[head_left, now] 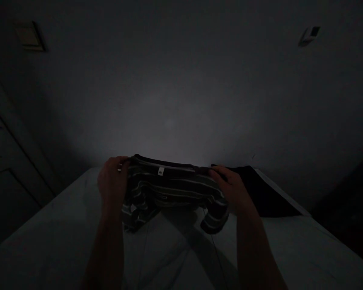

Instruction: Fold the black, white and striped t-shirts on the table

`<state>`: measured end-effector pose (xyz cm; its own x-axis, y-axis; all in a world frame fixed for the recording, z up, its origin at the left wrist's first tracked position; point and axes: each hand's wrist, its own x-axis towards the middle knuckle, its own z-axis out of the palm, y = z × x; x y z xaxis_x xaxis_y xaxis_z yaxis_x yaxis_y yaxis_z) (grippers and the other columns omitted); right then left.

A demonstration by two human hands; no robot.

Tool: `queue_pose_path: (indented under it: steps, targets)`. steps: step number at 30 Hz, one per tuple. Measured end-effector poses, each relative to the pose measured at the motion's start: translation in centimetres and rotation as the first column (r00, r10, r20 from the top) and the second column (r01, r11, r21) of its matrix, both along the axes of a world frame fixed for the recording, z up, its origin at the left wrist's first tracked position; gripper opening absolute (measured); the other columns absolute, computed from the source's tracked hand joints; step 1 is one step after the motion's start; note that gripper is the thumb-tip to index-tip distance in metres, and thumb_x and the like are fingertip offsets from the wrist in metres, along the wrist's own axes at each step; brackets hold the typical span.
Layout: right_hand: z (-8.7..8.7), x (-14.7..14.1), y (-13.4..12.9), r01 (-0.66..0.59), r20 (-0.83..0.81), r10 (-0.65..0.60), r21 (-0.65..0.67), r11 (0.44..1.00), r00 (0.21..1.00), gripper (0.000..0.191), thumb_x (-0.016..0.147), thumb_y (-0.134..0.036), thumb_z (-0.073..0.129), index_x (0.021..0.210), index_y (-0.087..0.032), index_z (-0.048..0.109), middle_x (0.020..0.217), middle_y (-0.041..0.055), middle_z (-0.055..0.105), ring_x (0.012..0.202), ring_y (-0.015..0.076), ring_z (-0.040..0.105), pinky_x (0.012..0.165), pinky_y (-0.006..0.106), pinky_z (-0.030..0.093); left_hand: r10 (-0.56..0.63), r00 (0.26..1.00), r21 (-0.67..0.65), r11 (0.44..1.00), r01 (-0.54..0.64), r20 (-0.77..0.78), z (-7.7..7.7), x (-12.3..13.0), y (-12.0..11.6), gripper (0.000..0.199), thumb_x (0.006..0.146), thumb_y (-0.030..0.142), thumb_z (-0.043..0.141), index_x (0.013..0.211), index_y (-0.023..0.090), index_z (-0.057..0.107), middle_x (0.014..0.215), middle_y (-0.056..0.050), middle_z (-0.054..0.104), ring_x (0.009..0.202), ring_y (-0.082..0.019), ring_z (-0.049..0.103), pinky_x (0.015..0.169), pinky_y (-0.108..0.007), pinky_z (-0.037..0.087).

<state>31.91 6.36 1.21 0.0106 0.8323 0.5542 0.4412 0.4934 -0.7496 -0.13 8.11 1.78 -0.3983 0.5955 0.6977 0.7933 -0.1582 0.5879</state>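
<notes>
Striped shirt [172,189] raised by its collar, lower edge over a pale bed [48,245]; left hand [112,181] and right hand [231,187] pinching opposite collar ends. Dark cloth [268,193] on the bed, just beside right hand. Door [15,141] at left; wall [181,100] behind, with small fixture [310,35].

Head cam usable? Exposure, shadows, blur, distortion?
Head view: heavily underexposed, with the only glow on the wall; left hand and right hand are near silhouettes; striped garment stays legible; a soft shadow crosses the bed sheet; wide-angle bowing at the frame edges; no obvious motion blur.
</notes>
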Motion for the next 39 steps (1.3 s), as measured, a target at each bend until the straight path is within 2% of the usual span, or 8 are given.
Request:
queue_pose_path:
  steps: [4,9,14,18,22,30,35,39]
  targets:
    - [-0.7,0.1,2.2,-0.032,-0.002,0.032,-0.046,0.998,0.999,0.030,0.080,-0.049,0.061,0.079,-0.022,0.074,0.076,0.0034,0.073,0.075,0.0227,0.067,0.071,0.033,0.051,0.048,0.995,-0.109,0.992,-0.057,-0.086,-1.3,-0.9,0.4,0.022,0.091,0.035,0.044,0.093,0.025,0.064,0.091,-0.005,0.067,0.082,-0.022,0.062,0.072,-0.031,0.045]
    - [3.2,1.5,7.7,0.024,0.256,-0.034,0.044,0.999,0.966,0.024,0.079,-0.045,0.063,0.079,-0.025,0.076,0.080,0.0029,0.076,0.080,0.0240,0.069,0.076,0.035,0.051,-0.250,0.968,-0.259,0.937,0.235,-0.028,0.6,-3.4,4.5,0.020,0.088,0.037,0.043,0.090,0.024,0.058,0.075,-0.001,0.066,0.071,-0.019,0.061,0.063,-0.026,0.042]
    - [12.2,3.3,10.1,0.150,0.468,-0.351,0.414,0.898,0.811,0.024,0.090,-0.041,0.058,0.092,-0.025,0.075,0.100,0.0060,0.076,0.095,0.0263,0.068,0.083,0.036,0.048,-0.576,0.759,-0.486,0.779,0.396,-0.303,10.0,-5.9,7.5,0.017,0.077,0.038,0.060,0.073,0.022,0.061,0.063,0.004,0.060,0.065,-0.015,0.056,0.064,-0.024,0.041]
    - [18.0,3.7,9.8,0.128,0.548,-0.504,0.582,0.803,0.668,0.028,0.096,-0.037,0.048,0.103,-0.024,0.071,0.109,0.0079,0.073,0.099,0.0270,0.065,0.079,0.035,0.045,-0.498,0.725,-0.320,0.866,0.385,-0.476,18.6,-6.6,7.2,0.003,0.076,0.020,0.063,0.080,0.021,0.063,0.078,0.003,0.063,0.079,-0.015,0.060,0.076,-0.024,0.044]
    - [20.6,3.0,9.8,0.207,0.519,-0.596,0.622,0.755,0.612,0.029,0.098,-0.033,0.042,0.108,-0.021,0.067,0.109,0.0117,0.072,0.097,0.0284,0.063,0.076,0.035,0.042,-0.266,0.855,-0.074,0.963,0.261,-0.444,22.5,-5.2,6.2,0.010,0.083,0.011,0.056,0.082,0.020,0.053,0.092,-0.002,0.064,0.099,-0.019,0.063,0.083,-0.029,0.043]
    - [19.5,1.6,9.2,0.265,0.477,-0.549,0.539,0.799,0.686,0.030,0.096,-0.028,0.040,0.107,-0.018,0.066,0.104,0.0130,0.072,0.093,0.0282,0.064,0.075,0.035,0.043,-0.125,0.922,0.078,0.983,0.164,-0.366,20.1,-1.8,2.6,0.020,0.099,0.032,0.041,0.088,0.019,0.051,0.092,0.001,0.069,0.091,-0.014,0.069,0.068,-0.027,0.042]
    - [13.1,3.9,3.8,0.115,0.457,-0.277,0.351,0.929,0.845,0.027,0.091,-0.037,0.047,0.087,-0.020,0.068,0.083,0.0072,0.073,0.077,0.0228,0.065,0.069,0.032,0.046,-0.216,0.899,-0.018,0.974,0.226,-0.380,14.7,-3.4,-2.4,0.022,0.089,0.035,0.054,0.071,0.023,0.054,0.065,0.007,0.063,0.074,-0.010,0.069,0.062,-0.021,0.042]
    - [7.9,6.8,-3.8,-0.150,0.524,0.172,-0.084,0.985,0.834,0.045,0.088,-0.061,0.052,0.070,-0.023,0.069,0.061,0.0008,0.065,0.055,0.0176,0.059,0.049,0.027,0.043,-0.193,0.968,0.036,0.979,0.201,-0.159,9.3,-5.5,-9.0,0.034,0.092,0.041,0.046,0.064,0.024,0.054,0.057,0.005,0.060,0.071,-0.011,0.068,0.059,-0.020,0.043]
